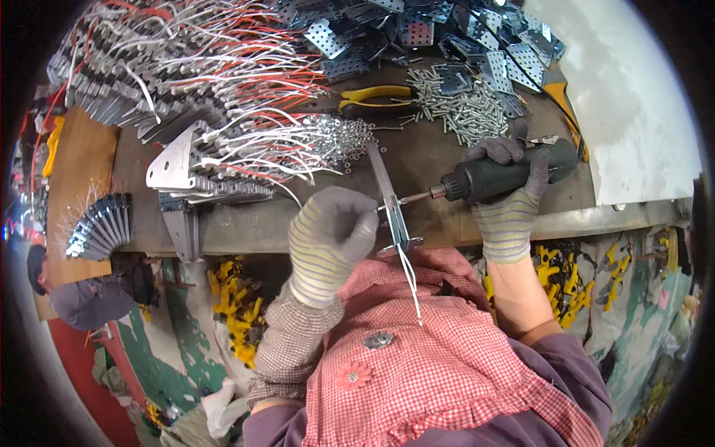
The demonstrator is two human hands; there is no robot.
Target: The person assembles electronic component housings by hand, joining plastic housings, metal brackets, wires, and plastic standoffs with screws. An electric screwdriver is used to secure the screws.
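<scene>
My right hand, in a striped grey glove, is wrapped round a black power screwdriver. Its bit points left and meets the side of a long, narrow metal bracket that stands across the bench edge. From the bracket's near end, two white wires hang over my checked apron. My left hand, gloved the same way, is closed at the bracket's left side, opposite the bit. The small thing between its fingertips is mostly hidden.
Several wired metal assemblies are stacked at the left, beside a heap of nuts. Yellow-handled pliers, loose screws and perforated plates lie behind. Fanned metal pieces sit far left; another person is below them.
</scene>
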